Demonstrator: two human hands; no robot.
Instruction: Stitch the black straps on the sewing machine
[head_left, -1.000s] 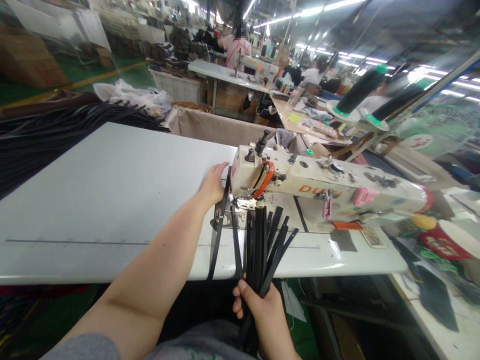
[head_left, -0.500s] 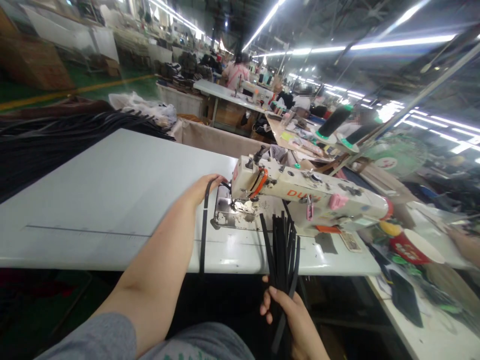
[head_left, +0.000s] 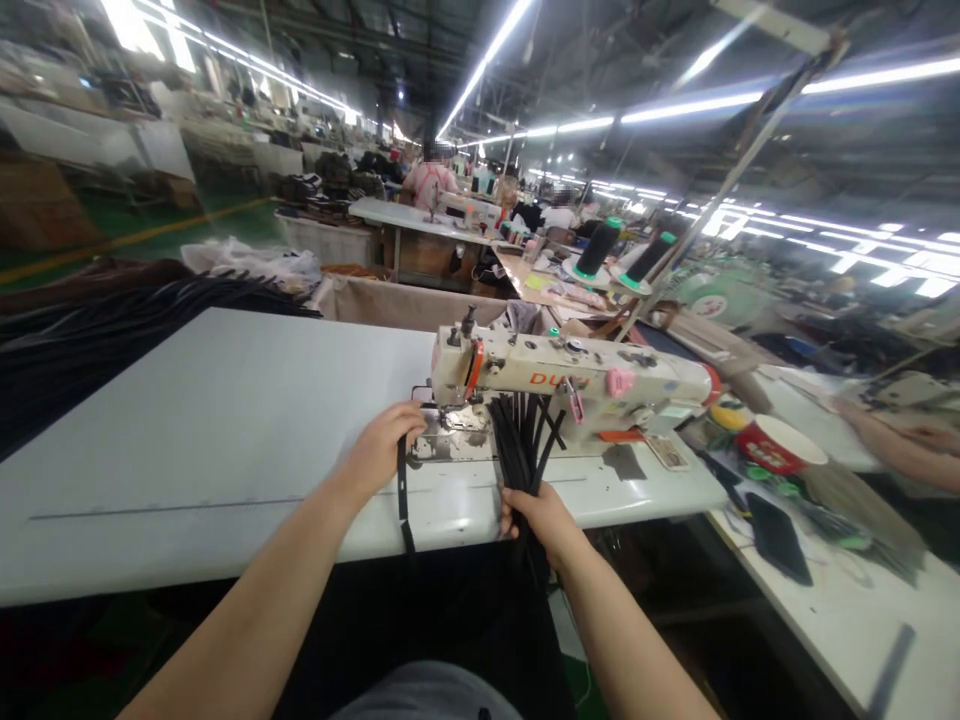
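Observation:
A single black strap (head_left: pixel 403 490) hangs from my left hand (head_left: pixel 390 435), whose fingers are closed on it just left of the needle area. The strap's lower end drops over the table's front edge. My right hand (head_left: pixel 536 515) grips a bundle of black straps (head_left: pixel 514 445) at the front edge. The bundle's upper ends lie under the arm of the white sewing machine (head_left: pixel 517 368). Beneath the machine's head is a worn metal plate (head_left: pixel 461 445).
The white tabletop (head_left: pixel 187 420) stretches left, with a heap of black straps (head_left: pixel 112 330) beyond it. Right are a red and white bowl (head_left: pixel 776 447), a dark flat piece (head_left: pixel 778 538) and another person's arm (head_left: pixel 892 440). Thread cones (head_left: pixel 600 248) stand behind the machine.
The view has shifted. My right hand has moved up and forward with the bundle, its ends now under the machine arm. My left hand has come nearer, with its strap.

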